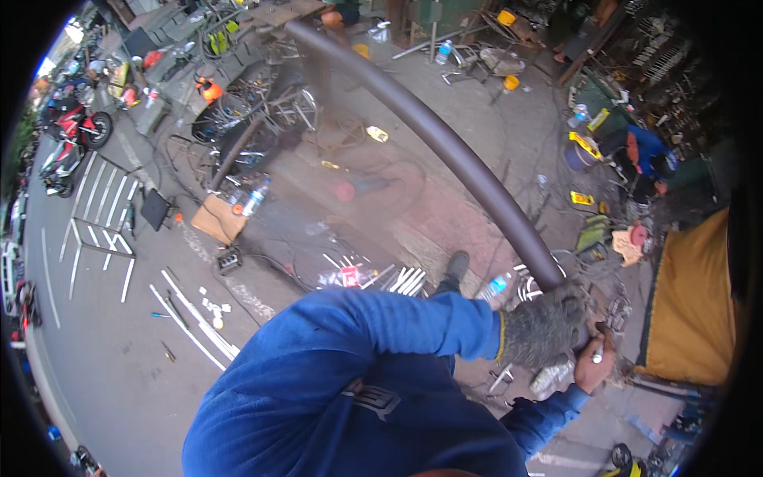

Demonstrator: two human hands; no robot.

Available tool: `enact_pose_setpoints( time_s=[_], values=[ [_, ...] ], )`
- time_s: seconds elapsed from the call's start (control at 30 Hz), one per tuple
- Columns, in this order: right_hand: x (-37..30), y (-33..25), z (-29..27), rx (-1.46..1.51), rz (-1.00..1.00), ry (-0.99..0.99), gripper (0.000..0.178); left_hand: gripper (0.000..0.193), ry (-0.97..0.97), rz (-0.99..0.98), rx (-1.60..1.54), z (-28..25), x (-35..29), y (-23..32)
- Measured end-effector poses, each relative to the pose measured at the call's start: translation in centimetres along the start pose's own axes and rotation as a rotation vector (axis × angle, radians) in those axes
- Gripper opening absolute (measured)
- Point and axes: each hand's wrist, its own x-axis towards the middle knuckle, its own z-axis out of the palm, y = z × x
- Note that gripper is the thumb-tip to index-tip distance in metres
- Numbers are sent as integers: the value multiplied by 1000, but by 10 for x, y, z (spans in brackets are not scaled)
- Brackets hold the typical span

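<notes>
A long dark brown tube (445, 147) runs slantwise from the far left down to my left hand (548, 324), which wears a grey knit glove with a yellow cuff edge. The glove is closed at the tube's near end, and its fingers are mostly hidden. My right hand (592, 367), bare, is just right of the glove with its fingers closed. A small rod-like thing with a white end (598, 355) sticks out of that grip; its kind is unclear. Both sleeves are blue.
A plastic bottle (497, 285) stands near my shoe (456, 266). White strips (191, 318) and cut white pieces (407, 281) lie on the ground. A white metal frame (99, 230) and red motorcycle (75, 147) are left; a tan-orange sheet (691, 306) hangs right. Another person (648, 155) crouches far right.
</notes>
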Motion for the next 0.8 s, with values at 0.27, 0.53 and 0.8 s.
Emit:
enact_pose_setpoints(
  time_s=[0.27, 0.53, 0.8],
  values=[
    [249, 99, 80, 120, -206, 41, 39, 36, -514, -505, -149, 85, -2, -170],
    [507, 123, 194, 49, -307, 213, 35, 43, -1057, -1566, 119, 31, -124, -241],
    [716, 81, 283, 48, -295, 103, 36, 57, -573, -2600, 87, -1, -188, -59]
  ],
)
